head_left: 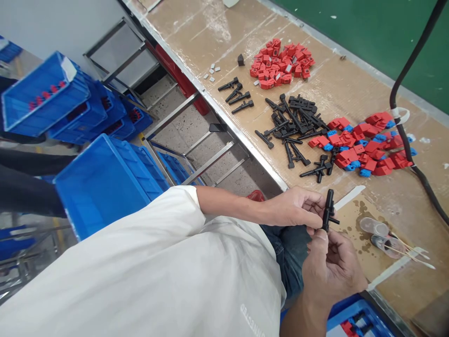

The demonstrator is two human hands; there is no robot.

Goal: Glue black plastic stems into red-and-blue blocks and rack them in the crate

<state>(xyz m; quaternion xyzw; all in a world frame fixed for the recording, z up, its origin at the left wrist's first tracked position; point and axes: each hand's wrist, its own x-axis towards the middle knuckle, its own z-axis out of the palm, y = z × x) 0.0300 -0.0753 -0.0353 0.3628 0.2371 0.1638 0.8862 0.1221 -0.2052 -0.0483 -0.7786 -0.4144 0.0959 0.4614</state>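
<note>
A black plastic piece, a rod with a small side peg, stands roughly upright between my two hands at the table's near edge. My left hand has its fingers closed round the piece from the left. From below, my right hand pinches its lower end between thumb and fingers. Beyond them lies a pile of similar black parts, with several more set apart at its upper left. Red blocks are heaped farther back. Red-and-blue pieces lie to the right of the black pile.
Small cups with cotton swabs stand right of my hands, beside wet spots. A black cable crosses the table at the right. Blue crates and metal stool frames are at the left; another blue bin sits below.
</note>
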